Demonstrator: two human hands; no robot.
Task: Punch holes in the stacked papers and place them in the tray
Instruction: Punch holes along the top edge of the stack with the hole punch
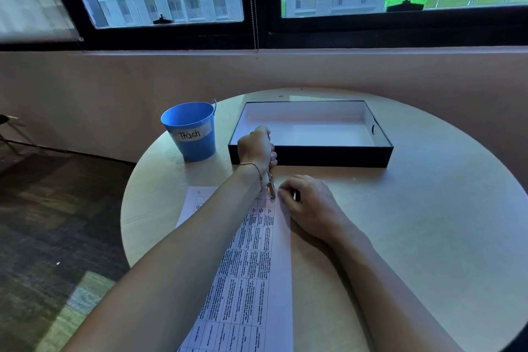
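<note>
Nearest you, the stacked papers point(251, 274) lay flat on the round table point(414, 237), a smooth pale surface with a faint wood-like grain. The top sheet was white and matte, printed with a grid of small dark text cells that ran from the bottom edge of the view up toward the middle of the table. How many sheets made up the stack could not be told.

Your left forearm crossed over the sheets, hiding their left part. Your right hand point(310, 206) rested at the right edge of the papers near their far corner, fingers curled down and close together, tips touching the sheet; whether they pinched the edge was not clear.

Your left hand point(257, 148) was closed in a fist around the handles of a slim metal hole punch point(271, 186), a thin chain bracelet point(253, 167) at the wrist. The shiny punch pointed back toward you, its tip meeting the far right corner of the papers, just beside your right fingertips.

Beyond the hands sat the tray point(311, 156), a shallow rectangle with black outer walls, a smooth white lining and an oval handle cut-out in its right wall. To its left stood a blue tapered metal bucket point(191, 134) with a thin wire handle and a white label reading "Trash".

Behind the table ran a plain wall and a black-framed window point(257, 34).
</note>
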